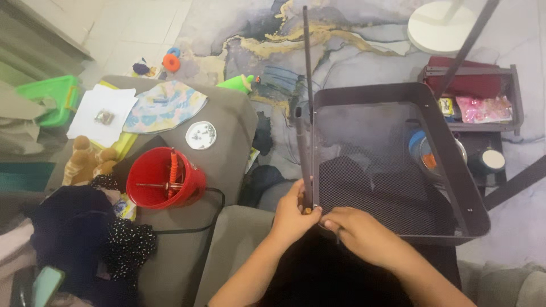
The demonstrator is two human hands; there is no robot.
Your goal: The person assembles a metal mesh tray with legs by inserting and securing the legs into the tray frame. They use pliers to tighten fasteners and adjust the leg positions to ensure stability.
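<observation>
While the left hand (293, 213) grips the pole (307, 108), the right hand (358, 230) pinches the mesh tray (449, 165).

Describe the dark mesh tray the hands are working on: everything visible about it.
The mesh tray is a dark, metal-looking rectangular shelf with a perforated bottom and raised solid rim with rounded corners. It sits roughly level, and things below show through the mesh. A dark upright pole runs along its left near corner. The left hand grips the pole at that corner; the right hand rests on the near rim.

a dark metal mesh tray (398, 193) sits level, its near left corner against a thin upright pole (307, 108).
</observation>
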